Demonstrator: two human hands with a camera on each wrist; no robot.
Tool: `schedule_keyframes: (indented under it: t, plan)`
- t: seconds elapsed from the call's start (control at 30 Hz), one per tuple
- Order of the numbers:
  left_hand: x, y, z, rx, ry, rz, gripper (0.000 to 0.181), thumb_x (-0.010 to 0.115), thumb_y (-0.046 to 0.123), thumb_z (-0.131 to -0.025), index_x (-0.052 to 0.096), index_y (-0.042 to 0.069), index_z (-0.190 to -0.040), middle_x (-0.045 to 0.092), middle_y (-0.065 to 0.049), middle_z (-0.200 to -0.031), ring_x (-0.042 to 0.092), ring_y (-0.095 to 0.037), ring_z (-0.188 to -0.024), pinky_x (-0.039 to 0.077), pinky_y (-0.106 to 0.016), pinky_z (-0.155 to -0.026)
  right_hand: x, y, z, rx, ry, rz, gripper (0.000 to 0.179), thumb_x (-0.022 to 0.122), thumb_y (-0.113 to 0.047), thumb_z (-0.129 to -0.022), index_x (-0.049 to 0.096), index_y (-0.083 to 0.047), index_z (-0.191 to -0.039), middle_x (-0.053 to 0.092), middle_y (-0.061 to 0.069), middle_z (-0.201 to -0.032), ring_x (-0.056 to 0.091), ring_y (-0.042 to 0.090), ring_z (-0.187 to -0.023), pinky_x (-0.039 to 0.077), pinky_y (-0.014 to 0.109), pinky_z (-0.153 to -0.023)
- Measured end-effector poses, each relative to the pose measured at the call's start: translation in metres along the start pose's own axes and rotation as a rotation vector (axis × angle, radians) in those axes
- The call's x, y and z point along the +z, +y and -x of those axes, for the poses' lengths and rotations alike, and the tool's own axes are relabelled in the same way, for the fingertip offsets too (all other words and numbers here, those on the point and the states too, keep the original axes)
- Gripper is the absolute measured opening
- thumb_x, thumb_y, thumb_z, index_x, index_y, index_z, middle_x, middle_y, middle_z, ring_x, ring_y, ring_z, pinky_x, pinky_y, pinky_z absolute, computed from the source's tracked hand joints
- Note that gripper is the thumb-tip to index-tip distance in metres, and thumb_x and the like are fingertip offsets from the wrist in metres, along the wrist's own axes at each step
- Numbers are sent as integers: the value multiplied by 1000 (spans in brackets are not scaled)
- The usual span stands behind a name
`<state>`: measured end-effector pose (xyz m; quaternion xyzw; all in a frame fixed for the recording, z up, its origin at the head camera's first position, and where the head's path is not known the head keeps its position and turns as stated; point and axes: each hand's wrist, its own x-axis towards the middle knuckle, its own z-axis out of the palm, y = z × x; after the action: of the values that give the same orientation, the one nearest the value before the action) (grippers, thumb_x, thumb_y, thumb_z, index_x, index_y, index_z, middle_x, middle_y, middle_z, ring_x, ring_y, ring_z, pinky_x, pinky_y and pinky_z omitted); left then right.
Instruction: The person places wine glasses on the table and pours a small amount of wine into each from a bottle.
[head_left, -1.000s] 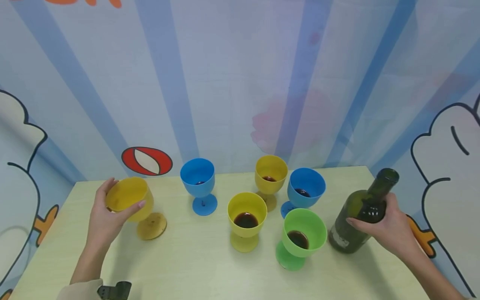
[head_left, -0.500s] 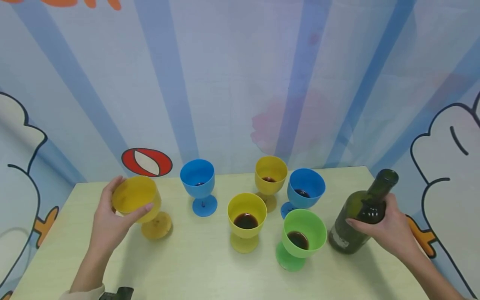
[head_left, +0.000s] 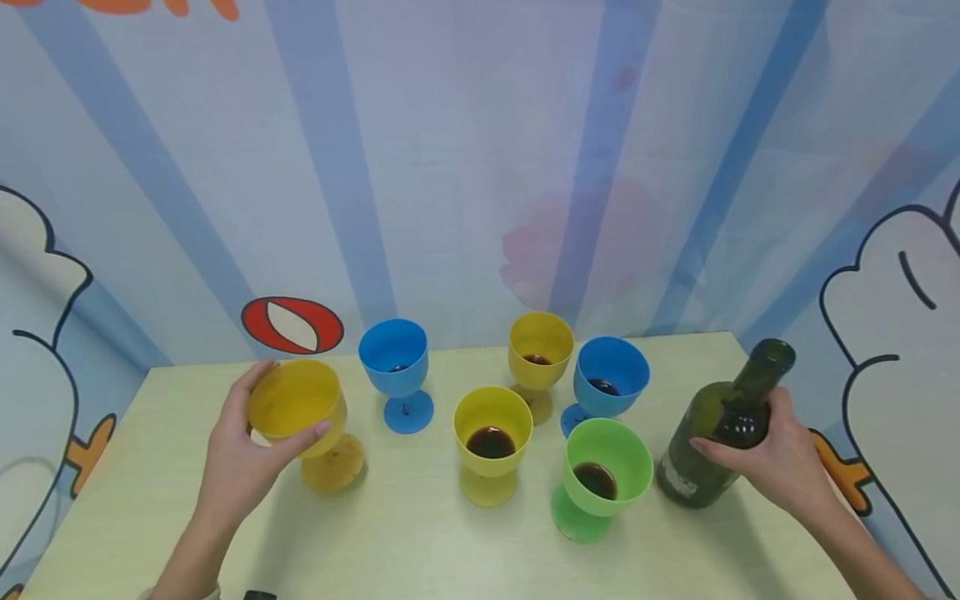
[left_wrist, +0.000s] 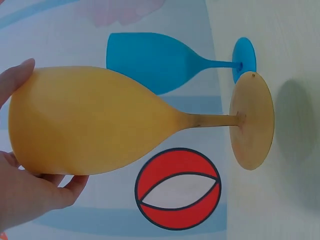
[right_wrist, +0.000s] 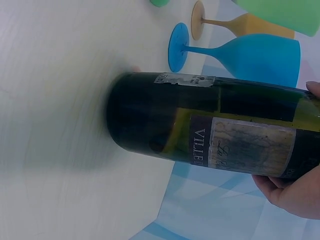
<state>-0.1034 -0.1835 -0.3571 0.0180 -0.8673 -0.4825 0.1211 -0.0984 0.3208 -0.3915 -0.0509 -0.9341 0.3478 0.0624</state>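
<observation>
My left hand [head_left: 243, 467] grips a yellow goblet [head_left: 296, 404] round the rim of its bowl, thumb on the near side. Its foot [left_wrist: 251, 121] is just over the table, with a shadow apart from it in the left wrist view. Inside, the bowl shows plain yellow. On the right side, my right hand [head_left: 787, 458] holds a dark green wine bottle [head_left: 697, 450] round its upper body, fingers mostly hidden behind it. The bottle is uncapped and nearly upright; a worn paper label [right_wrist: 252, 145] shows in the right wrist view.
Between the hands stand two blue goblets [head_left: 395, 358] [head_left: 613, 375], two yellow goblets [head_left: 542, 346] [head_left: 495, 417] and a green goblet [head_left: 609, 462], each with dark liquid inside. A printed cloth backdrop [head_left: 465, 167] rises behind the pale table [head_left: 405, 533].
My left hand has carried the yellow goblet to the right, nearer the left blue goblet, and its bowl now stands more upright. My right hand and the bottle have stayed in place.
</observation>
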Motion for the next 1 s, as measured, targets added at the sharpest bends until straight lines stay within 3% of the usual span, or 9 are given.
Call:
schedule_keyframes:
  t: [0.3, 0.67, 1.0]
  plan:
    - [10, 13, 6, 35, -40, 6, 84, 76, 24, -75, 27, 14, -142, 36, -9, -139, 34, -31, -120, 32, -56, -97, 0, -2, 2, 6, -1, 2, 91, 77, -35, -72, 21, 7, -129, 48, 32, -106, 54, 42, -87, 45, 39, -58]
    - [20, 22, 11, 34, -98, -27, 85, 76, 29, -74, 27, 13, -142, 37, -9, -138, 34, -31, -122, 31, -57, -97, 0, -2, 2, 9, -18, -8, 91, 76, -35, -72, 20, 8, -130, 47, 33, -107, 54, 43, -88, 46, 42, -60]
    - [27, 31, 12, 73, -127, -31, 85, 77, 31, -73, 29, 14, -141, 38, -7, -137, 36, -28, -121, 32, -58, -96, 0, -1, 2, 6, -14, -7, 92, 77, -35, -72, 19, 7, -131, 48, 33, -108, 53, 44, -90, 46, 45, -61]
